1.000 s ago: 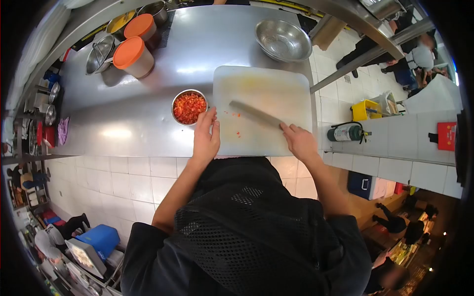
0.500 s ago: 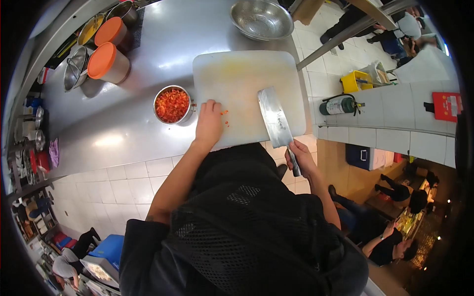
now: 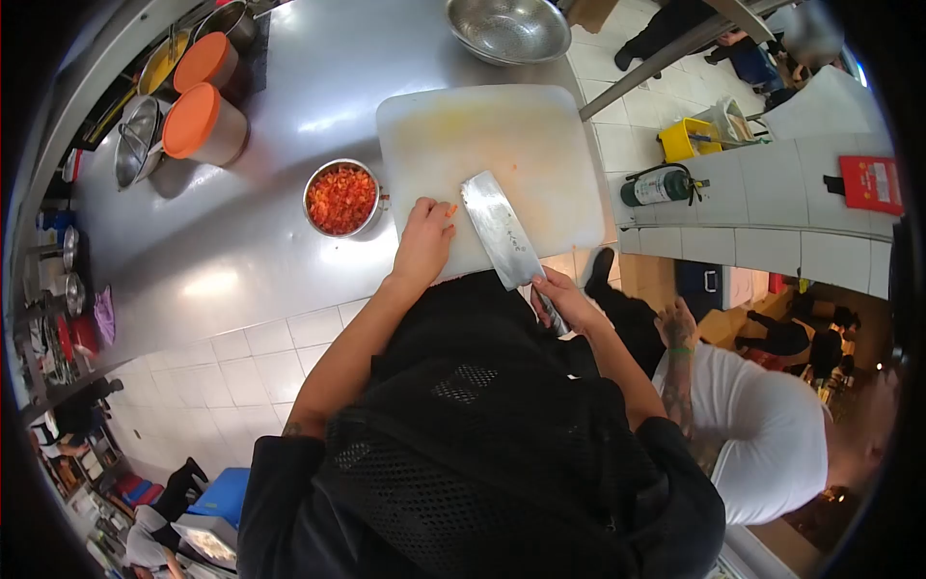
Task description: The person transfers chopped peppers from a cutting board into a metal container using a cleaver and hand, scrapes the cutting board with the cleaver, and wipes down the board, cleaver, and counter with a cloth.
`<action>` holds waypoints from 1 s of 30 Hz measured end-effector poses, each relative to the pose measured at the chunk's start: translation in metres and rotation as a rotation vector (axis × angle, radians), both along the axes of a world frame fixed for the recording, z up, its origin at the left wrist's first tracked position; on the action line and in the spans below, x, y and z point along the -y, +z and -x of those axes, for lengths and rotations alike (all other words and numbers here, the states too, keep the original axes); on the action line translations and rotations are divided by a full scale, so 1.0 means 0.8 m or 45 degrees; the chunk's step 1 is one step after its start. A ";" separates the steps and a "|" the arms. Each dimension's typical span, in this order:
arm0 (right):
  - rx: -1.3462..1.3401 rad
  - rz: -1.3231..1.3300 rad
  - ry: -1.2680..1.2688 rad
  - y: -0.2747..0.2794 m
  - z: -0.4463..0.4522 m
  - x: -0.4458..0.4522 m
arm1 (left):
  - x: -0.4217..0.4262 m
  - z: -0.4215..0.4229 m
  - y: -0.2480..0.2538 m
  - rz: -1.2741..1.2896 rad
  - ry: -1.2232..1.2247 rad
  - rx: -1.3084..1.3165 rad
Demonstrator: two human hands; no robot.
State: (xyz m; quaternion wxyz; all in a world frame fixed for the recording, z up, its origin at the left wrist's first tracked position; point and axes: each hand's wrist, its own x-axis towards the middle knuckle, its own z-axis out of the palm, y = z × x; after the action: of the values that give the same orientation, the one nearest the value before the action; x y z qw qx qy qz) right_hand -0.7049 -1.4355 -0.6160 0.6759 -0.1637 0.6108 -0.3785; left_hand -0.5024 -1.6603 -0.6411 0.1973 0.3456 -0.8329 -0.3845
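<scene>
My right hand grips the handle of a wide-bladed cleaver, whose flat blade lies over the lower part of the white cutting board. On the board's left side, my left hand has its fingers bent together beside a few small red pieces. Whether the fingers pinch any of them is too small to tell. Just left of the board stands a round metal container filled with chopped red pieces.
A metal bowl stands behind the board. Orange-lidded tubs, a strainer and pots are at the back left of the steel table. A person in a white shirt is close by on the right.
The cleaver has swung from slanting across the board to flat-side up, its tip now nearer my left hand. My left hand has shifted right onto the board. A person has come in on the right.
</scene>
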 end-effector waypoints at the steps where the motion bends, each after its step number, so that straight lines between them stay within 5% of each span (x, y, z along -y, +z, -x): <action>1: 0.008 0.025 0.006 -0.002 -0.003 -0.002 | -0.002 0.000 -0.001 -0.006 0.009 0.000; 20: 0.115 0.086 0.117 0.003 -0.004 -0.003 | -0.008 0.015 -0.024 -0.047 0.108 -0.209; 30: -0.048 0.390 0.414 0.098 -0.063 0.118 | 0.062 -0.067 0.084 0.403 0.475 -0.254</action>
State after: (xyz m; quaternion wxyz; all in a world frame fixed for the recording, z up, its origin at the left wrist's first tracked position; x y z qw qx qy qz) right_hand -0.6546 -1.5296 -0.5374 0.6838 -0.3677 0.5242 -0.3499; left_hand -0.4492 -1.7101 -0.5737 0.3973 0.4186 -0.7810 -0.2385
